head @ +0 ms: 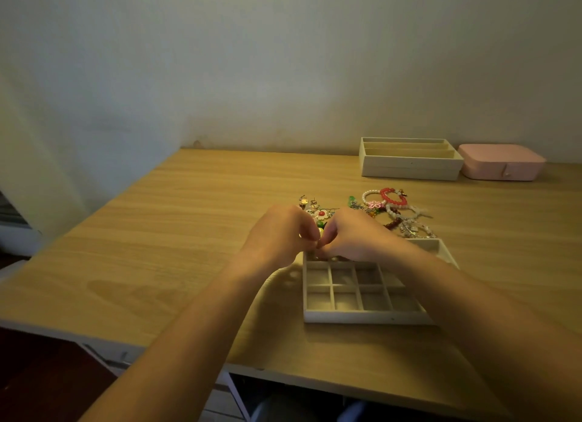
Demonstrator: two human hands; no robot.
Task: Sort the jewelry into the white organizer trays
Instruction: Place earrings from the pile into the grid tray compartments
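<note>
Both hands meet above the far left corner of the white grid tray [362, 317], which sits on the wooden bench [189, 232] close to the person. The left hand [277, 235] and the right hand [352, 235] have their fingers curled, and the fingertips come together around a small piece [319, 236]. It is mostly hidden between them and too small to make out. The right forearm crosses over the right side of the grid tray and hides some of its compartments. The compartments that show hold nothing I can see.

Just beyond the hands lies the jewelry pile [393, 207], loose on the bench. It includes a red bead bracelet [389, 196], a white bead bracelet [368, 194], a pink flower charm [375, 204] and a white flower piece with a red centre [321, 214].

At the back of the bench, near the wall, stands a second white tray [409, 166] with long slots. A closed pink box [500, 163] sits just beside it on the right.
</note>
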